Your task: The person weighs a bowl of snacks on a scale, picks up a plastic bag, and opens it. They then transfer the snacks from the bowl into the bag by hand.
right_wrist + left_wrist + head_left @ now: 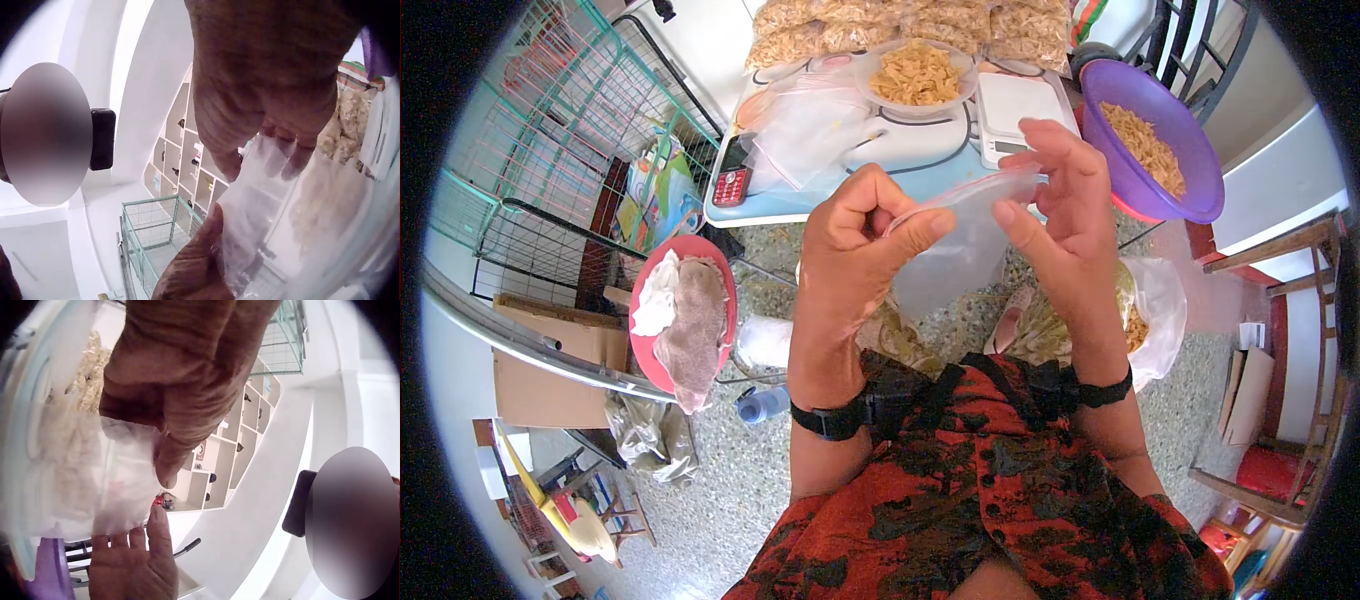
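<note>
Left hand [855, 240] and right hand [1065, 215] pinched the clear bag [960, 250] at its rim, free of the table [772, 208]. Whether its mouth gaped was unclear.

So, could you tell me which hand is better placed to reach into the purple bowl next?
Probably the right: the right hand sits just beside the purple bowl, while the left hand, pinching the clear plastic bag, is farther from it.
</note>
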`<state>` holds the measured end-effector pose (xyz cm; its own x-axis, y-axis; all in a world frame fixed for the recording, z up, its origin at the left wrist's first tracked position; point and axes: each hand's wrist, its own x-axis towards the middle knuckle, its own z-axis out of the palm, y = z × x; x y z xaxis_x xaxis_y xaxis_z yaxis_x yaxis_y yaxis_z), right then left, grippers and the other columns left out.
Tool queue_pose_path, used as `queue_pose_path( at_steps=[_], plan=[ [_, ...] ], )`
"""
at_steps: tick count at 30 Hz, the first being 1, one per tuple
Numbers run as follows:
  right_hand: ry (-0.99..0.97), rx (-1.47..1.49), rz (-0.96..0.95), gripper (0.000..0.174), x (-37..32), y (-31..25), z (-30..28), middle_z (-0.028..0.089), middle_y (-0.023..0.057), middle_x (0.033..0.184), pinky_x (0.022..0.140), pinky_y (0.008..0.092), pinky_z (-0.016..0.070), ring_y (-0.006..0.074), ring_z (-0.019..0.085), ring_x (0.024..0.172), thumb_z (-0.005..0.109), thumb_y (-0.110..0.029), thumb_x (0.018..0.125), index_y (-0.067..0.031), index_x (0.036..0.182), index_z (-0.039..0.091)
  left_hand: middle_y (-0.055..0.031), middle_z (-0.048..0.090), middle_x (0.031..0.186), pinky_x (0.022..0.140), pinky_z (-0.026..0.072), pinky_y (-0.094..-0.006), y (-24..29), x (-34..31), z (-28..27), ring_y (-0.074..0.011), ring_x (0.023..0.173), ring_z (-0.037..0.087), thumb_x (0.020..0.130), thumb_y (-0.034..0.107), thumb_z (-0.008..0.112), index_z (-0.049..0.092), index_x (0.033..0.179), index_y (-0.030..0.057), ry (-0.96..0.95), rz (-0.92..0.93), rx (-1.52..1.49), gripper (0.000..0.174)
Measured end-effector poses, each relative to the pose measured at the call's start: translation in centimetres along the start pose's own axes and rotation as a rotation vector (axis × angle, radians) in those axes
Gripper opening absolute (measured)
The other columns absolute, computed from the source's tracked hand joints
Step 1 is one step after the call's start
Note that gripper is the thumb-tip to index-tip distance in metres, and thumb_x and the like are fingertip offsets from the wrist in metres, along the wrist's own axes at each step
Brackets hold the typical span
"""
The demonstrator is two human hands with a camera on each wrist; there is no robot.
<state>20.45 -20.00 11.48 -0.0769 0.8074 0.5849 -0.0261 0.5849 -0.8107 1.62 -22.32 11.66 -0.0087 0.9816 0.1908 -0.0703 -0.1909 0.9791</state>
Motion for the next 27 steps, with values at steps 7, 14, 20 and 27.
queue_pose_path(
  at_steps=[7, 14, 20, 27],
  plan=[
    [-0.165, -0.289, -0.137, 0.025, 0.0, -0.3, -0.3, 0.045, 0.0161, 0.135, 0.079, 0.0298, 0.0532, 0.0219, 0.056, 0.106, 0.069, 0.0, 0.079, -0.0064, 0.102, 0.06, 0.0075, 0.046, 0.072, 0.056, 0.0315, -0.0182, 0.1, 0.0, 0.4, -0.0014, 0.065, 0.039, 0.078, 0.01, 0.081, 0.054, 0.074, 0.0086, -0.061, 0.084, -0.032, 0.028],
    [-0.09, -0.309, -0.184, 0.017, 0.1, -0.2, 0.0, 0.053, 0.0162, 0.126, 0.075, 0.0292, 0.0509, 0.022, 0.058, 0.1, 0.068, 0.001, 0.079, -0.0059, 0.09, 0.057, 0.0053, 0.052, 0.08, 0.064, 0.0355, -0.0198, 0.4, -0.4, 0.3, -0.0049, 0.072, 0.046, 0.078, 0.012, 0.079, 0.056, 0.085, 0.0096, -0.087, -0.016, -0.033, 0.024],
    [-0.101, -0.394, -0.198, 0.016, -0.1, 0.2, -0.3, 0.06, 0.0122, 0.109, 0.074, 0.0285, 0.05, 0.0199, 0.06, 0.091, 0.066, 0.002, 0.08, -0.0061, 0.09, 0.057, 0.0042, 0.059, 0.084, 0.063, 0.0389, -0.0192, 0.3, -0.2, 0.2, -0.0038, 0.073, 0.05, 0.085, 0.019, 0.074, 0.062, 0.097, 0.0058, -0.154, -0.1, -0.151, 0.022],
    [-0.042, -0.218, 0.02, 0.021, -0.9, 0.5, 0.4, 0.061, 0.0074, 0.101, 0.077, 0.0276, 0.0507, 0.0156, 0.061, 0.091, 0.064, 0.003, 0.084, -0.0049, 0.101, 0.057, 0.0055, 0.056, 0.079, 0.058, 0.0364, -0.0187, -0.5, -0.1, 0.0, -0.0023, 0.067, 0.046, 0.092, 0.016, 0.066, 0.066, 0.097, 0.0028, -0.124, -0.153, 0.001, 0.014]
  ],
)
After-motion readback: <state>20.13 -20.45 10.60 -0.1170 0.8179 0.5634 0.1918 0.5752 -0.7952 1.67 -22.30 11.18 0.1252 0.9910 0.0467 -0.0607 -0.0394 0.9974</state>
